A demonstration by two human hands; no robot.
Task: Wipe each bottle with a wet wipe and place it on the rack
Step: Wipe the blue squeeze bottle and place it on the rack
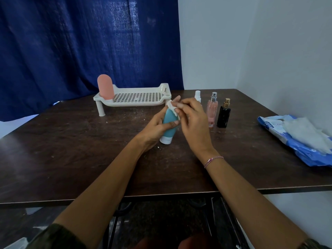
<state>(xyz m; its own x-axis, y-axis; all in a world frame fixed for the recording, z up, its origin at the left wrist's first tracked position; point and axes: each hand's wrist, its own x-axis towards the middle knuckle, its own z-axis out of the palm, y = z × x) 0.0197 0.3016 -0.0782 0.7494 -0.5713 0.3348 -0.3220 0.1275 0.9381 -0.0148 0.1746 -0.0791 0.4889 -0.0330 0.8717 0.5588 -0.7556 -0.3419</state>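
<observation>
Near the middle of the tabletop (71,150), the left grip (158,126) curls round a teal bottle (168,123), held tilted with its white cap lowest. The right grip (192,121) pinches a white wet wipe (172,108) against the bottle's upper end. The rack (136,97) stands by the far edge, and a pink bottle (105,87) stands upright on its left end. Toward the far right corner stand three more bottles (white (197,95), pink-tinted (212,112), black (224,115)). A blue wipe pack (294,141) lies at the right edge.
</observation>
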